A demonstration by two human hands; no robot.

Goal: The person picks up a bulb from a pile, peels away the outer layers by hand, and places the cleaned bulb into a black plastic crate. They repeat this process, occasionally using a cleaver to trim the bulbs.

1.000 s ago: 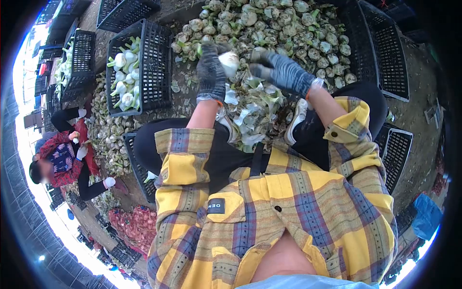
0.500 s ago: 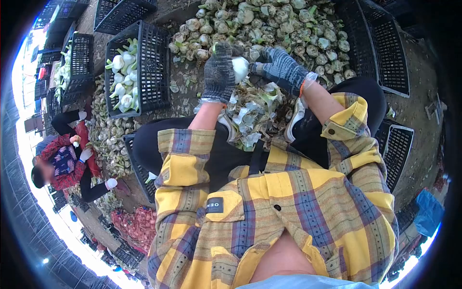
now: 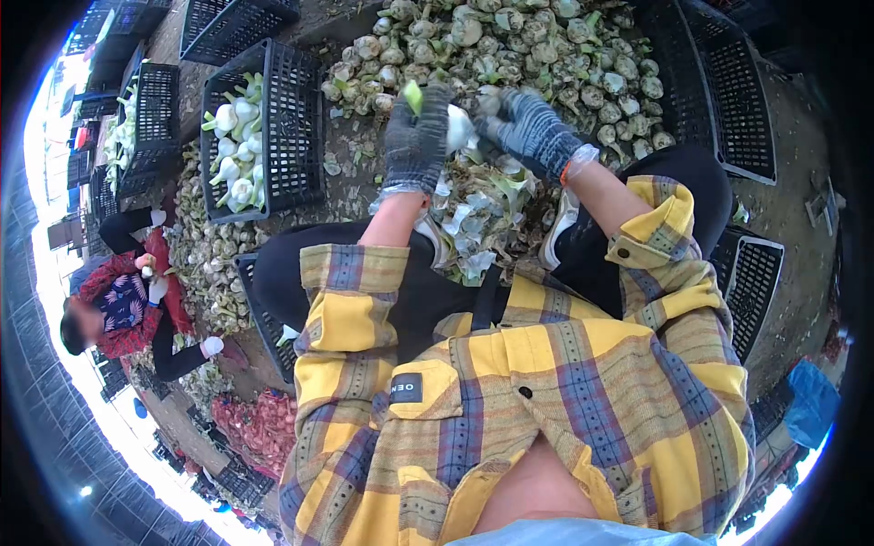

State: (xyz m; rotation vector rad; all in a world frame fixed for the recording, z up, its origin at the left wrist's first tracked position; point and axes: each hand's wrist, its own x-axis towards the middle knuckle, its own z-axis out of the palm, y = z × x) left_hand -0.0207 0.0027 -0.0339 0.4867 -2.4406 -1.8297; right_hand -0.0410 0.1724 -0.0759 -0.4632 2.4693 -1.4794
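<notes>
Both my hands wear grey knit gloves. My left hand (image 3: 417,141) is wrapped round a white garlic bulb (image 3: 459,129), whose green stem end sticks up above the glove. Just right of the bulb, my right hand (image 3: 532,132) has its fingers curled in towards it; whatever is between them is too small and blurred to name. Loose papery peelings (image 3: 487,214) lie below my hands, between my shoes. Beyond my hands rises a large heap of unpeeled garlic bulbs (image 3: 546,55).
A black crate (image 3: 293,127) of white bulbs stands left, with more crates behind. Other black crates (image 3: 742,100) stand right. Another person (image 3: 123,305) sits at the left beside more garlic (image 3: 214,264). Red net sacks (image 3: 259,428) lie lower left; a blue bag (image 3: 810,405) is far right.
My left hand has tilted, so the green stem end now shows above it. My right hand has shifted slightly with its fingers more curled. The other person's hands have moved closer together.
</notes>
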